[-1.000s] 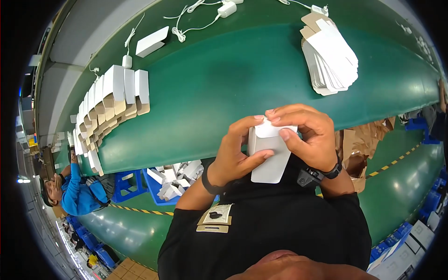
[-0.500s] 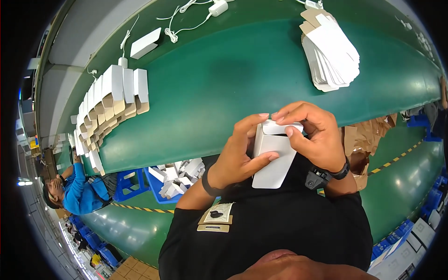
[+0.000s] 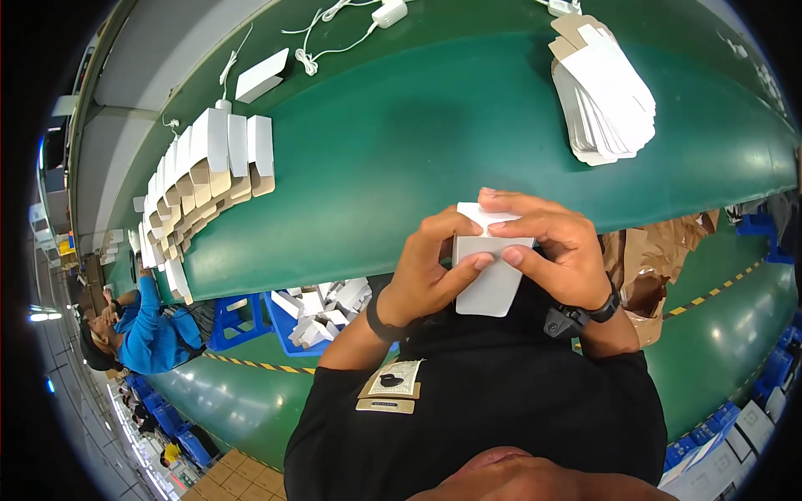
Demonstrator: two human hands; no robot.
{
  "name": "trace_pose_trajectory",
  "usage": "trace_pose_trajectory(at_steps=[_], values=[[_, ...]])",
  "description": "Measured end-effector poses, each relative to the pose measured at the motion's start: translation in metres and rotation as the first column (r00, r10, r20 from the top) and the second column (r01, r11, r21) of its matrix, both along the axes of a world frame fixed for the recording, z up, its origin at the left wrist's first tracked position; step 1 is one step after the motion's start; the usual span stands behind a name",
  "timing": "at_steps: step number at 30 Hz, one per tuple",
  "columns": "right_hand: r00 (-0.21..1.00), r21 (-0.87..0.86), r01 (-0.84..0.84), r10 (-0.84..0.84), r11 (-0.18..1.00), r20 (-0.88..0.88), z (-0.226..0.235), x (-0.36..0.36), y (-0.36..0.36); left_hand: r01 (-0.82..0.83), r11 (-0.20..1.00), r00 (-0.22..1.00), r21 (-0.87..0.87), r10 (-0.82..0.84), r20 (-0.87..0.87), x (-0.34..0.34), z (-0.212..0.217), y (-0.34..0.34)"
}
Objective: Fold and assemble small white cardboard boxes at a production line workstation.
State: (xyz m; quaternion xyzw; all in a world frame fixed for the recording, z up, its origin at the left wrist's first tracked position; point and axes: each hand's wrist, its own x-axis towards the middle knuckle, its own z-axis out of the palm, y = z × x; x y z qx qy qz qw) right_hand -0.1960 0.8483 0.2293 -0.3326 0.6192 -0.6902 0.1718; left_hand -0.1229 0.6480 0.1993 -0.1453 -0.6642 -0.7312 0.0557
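Note:
A small white carton (image 3: 484, 288) is held in front of my chest, close to the table's near edge. My left hand (image 3: 430, 267) grips its left side, thumb on the front face and fingers at the top. From the right, my right hand (image 3: 560, 250) closes on it, its thumb on the front near the top edge and its fingers lying over the top panel. A white flap stands up behind the top edge, between the fingertips. What is inside the carton is hidden.
The green table (image 3: 368, 167) carries a row of open white cartons (image 3: 200, 159) at left and a stack of flat carton blanks (image 3: 606, 96) at right. White cabled adapters (image 3: 388, 12) lie at the back. A blue bin (image 3: 288, 330) holds folded cartons; brown paper (image 3: 647, 259) lies right. A person in blue (image 3: 154, 330) sits left.
The carton has tilted and its top flaps have been pressed inward, so the dark gap at the top no longer shows. My right fingers have moved left over the top.

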Motion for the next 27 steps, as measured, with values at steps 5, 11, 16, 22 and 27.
trace_pose_trajectory(at_steps=[5,11,16,22,27], values=[[0.924,0.236,0.26,-0.17,0.936,-0.343,0.018,-0.018,0.008,-0.175,0.969,0.982,-0.172,0.183,0.033,-0.017,-0.001,-0.003],[0.325,0.285,0.938,-0.209,0.2,-0.922,0.018,-0.064,0.058,-0.465,0.884,0.816,-0.057,0.452,0.36,-0.107,0.01,-0.094],[0.386,0.351,0.912,-0.153,0.213,-0.91,0.0,-0.067,0.065,-0.688,0.711,0.679,0.148,0.557,0.478,-0.186,-0.023,-0.182],[0.378,0.322,0.915,-0.239,0.242,-0.894,0.009,-0.067,0.063,-0.807,0.565,0.59,0.17,0.773,0.233,-0.224,-0.039,-0.199],[0.43,0.33,0.884,-0.3,0.33,-0.851,0.016,-0.072,0.058,-0.844,0.524,0.529,-0.116,0.848,-0.025,-0.216,-0.058,-0.217]])
